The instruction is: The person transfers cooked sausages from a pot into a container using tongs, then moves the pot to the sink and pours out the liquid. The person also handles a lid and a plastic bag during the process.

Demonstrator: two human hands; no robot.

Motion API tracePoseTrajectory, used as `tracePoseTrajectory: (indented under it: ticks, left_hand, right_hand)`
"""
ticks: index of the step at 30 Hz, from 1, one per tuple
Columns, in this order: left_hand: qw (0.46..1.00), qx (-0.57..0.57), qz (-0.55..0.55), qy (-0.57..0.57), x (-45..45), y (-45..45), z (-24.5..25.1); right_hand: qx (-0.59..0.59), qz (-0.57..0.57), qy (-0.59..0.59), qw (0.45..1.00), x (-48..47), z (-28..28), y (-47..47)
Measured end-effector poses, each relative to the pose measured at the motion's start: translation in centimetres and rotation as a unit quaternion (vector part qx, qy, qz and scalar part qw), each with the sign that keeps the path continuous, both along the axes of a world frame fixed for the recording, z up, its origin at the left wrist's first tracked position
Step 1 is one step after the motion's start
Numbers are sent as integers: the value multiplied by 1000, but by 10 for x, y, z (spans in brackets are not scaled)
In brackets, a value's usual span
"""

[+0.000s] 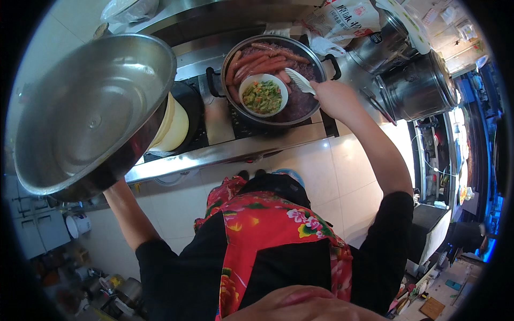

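A wide two-handled pot (277, 124) on the stove holds sausages (261, 64), purplish rice (299, 104) and a white bowl (241, 94) of chopped green vegetables with orange bits. My right hand (333, 98) grips a white plastic rice paddle (299, 80) over the pot's right part, its tip beside the sausages. At the left, a large metal basin (94, 108) is raised and tilted, its hollow side facing up. My left forearm (132, 214) runs up beneath it; the left hand itself is hidden behind the basin, which rests on or is held by it.
Behind the basin stands a pale yellow tub (174, 124) on the stove. Tall steel pots (421, 88) and metal tongs (377, 104) are right of the pot, with a printed plastic bag (341, 20) behind. The stove's metal front edge (192, 160) runs before me.
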State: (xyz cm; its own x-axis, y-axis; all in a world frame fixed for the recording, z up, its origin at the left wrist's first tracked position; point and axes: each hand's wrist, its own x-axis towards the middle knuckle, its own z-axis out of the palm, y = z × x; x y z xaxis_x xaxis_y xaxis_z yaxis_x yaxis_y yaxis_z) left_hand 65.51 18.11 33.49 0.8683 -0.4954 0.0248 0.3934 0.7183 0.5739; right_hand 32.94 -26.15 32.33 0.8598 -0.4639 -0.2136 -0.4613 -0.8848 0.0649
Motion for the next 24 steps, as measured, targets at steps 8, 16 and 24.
tracePoseTrajectory:
  ticks: [8,16,24]
  left_hand:
    - [989,-116,-87,38,-4,8,-31]
    - [985,-94,-142,-41,18,-30,-39]
    - [976,-99,-186,-59,13,-63,-37]
  right_hand:
    - [-13,-11,-4,1000,-14,45,3]
    - [21,-57,-87,994,6,-33,-7]
    - [0,-88,-127,988,-24,-9,-4]
